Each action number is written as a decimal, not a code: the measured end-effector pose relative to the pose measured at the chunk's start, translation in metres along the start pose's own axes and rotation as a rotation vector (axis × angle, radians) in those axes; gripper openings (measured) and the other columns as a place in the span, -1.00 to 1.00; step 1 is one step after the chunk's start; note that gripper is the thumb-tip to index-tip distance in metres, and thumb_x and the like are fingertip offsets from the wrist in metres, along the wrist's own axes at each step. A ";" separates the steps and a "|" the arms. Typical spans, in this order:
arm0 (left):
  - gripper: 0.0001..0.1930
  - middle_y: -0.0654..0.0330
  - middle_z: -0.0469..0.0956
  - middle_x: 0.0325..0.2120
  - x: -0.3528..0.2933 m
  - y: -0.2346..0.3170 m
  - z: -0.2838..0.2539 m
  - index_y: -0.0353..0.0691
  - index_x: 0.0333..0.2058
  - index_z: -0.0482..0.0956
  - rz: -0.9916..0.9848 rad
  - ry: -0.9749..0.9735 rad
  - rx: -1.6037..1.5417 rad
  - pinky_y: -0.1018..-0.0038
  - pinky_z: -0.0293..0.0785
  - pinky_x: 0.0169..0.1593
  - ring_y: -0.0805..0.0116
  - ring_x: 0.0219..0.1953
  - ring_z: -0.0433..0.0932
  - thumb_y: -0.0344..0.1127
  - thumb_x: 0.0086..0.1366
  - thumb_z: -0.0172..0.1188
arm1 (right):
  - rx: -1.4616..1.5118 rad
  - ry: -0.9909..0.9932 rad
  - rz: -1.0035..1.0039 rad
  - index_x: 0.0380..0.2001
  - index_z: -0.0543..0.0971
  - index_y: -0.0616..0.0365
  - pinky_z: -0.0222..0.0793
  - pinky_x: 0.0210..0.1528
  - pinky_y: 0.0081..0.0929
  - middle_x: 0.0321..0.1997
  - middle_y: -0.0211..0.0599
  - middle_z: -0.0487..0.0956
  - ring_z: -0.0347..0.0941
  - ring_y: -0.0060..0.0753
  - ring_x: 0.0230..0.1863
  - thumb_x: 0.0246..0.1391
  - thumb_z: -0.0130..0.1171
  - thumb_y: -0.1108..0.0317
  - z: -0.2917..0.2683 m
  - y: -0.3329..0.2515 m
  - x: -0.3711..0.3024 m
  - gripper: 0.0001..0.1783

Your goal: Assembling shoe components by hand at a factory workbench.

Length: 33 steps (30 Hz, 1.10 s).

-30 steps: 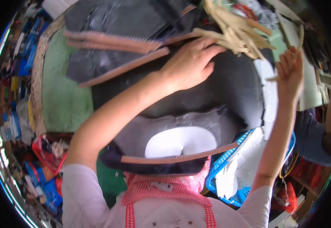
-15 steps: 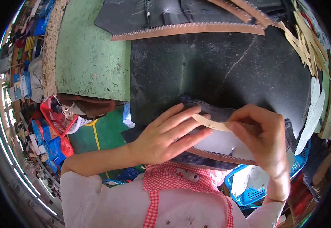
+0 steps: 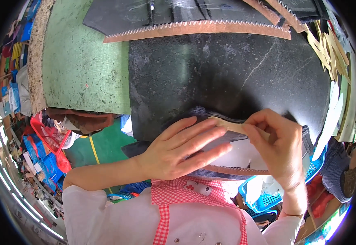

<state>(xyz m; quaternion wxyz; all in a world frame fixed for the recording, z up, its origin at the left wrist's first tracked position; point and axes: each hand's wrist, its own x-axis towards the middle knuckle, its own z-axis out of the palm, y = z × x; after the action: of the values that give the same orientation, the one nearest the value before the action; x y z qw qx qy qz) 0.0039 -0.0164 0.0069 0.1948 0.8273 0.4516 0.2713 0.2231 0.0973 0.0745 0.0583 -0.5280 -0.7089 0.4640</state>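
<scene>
A dark workpiece (image 3: pixel 210 152) lies at the near edge of the black slab, with a white surface (image 3: pixel 245 152) and a brown strip with a toothed edge (image 3: pixel 237 170) on its near side. My left hand (image 3: pixel 182 149) rests on it, palm down, with the fingers stretched out. Between thumb and forefinger, my right hand (image 3: pixel 280 143) pinches a narrow cream strip (image 3: pixel 232 125). That strip runs along the far edge of the white surface, and its left end meets my left fingertips. My right fingers hide its other end.
The black slab (image 3: pixel 178 77) sits on a green tabletop (image 3: pixel 84 73). Dark pieces (image 3: pixel 133 20) and a toothed brown strip (image 3: pixel 198 28) lie at its far side. Cream scraps (image 3: pixel 329 49) hang at right. A blue basket (image 3: pixel 263 200) and a red basket (image 3: pixel 49 134) stand lower down.
The cream strip has moved back and now lies against the workpiece's far edge instead of standing raised above the white surface. My right hand has shifted slightly with it, still pinching.
</scene>
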 end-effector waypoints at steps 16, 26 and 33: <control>-0.30 0.06 0.40 0.18 0.061 0.048 -0.007 -0.28 0.18 0.51 -0.180 -0.200 -0.008 0.01 0.20 0.31 0.02 0.22 0.38 -0.25 -0.03 0.28 | -0.118 0.234 0.060 -0.31 0.56 0.16 0.32 -0.51 -0.63 -0.51 -0.36 0.62 0.42 -0.63 -0.59 0.02 0.40 0.52 -0.024 0.033 -0.023 -0.79; -0.50 0.11 0.34 0.35 0.069 0.057 0.037 -0.29 0.23 0.49 0.022 -0.276 0.166 0.21 0.23 0.40 0.19 0.43 0.23 -0.34 0.32 0.03 | 0.329 0.380 0.202 -0.24 0.65 0.28 0.51 -0.33 -0.69 -0.34 -0.39 0.68 0.58 -0.69 -0.38 0.08 0.33 0.58 -0.054 0.075 -0.042 -0.85; -0.51 0.04 0.45 0.25 0.080 0.051 0.028 -0.31 0.17 0.53 0.015 -0.228 0.136 0.20 0.39 0.30 0.12 0.32 0.40 -0.39 0.24 0.16 | -0.379 0.451 0.011 -0.29 0.60 0.19 0.42 -0.33 -0.65 -0.34 -0.40 0.61 0.53 -0.57 -0.39 -0.07 0.42 0.57 -0.055 0.081 -0.026 -0.75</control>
<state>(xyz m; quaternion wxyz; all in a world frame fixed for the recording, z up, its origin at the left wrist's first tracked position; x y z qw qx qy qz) 0.0895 0.0239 0.0363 0.1862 0.8675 0.4377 0.1457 0.3226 0.1101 0.0578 0.1124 -0.6231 -0.7491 0.1947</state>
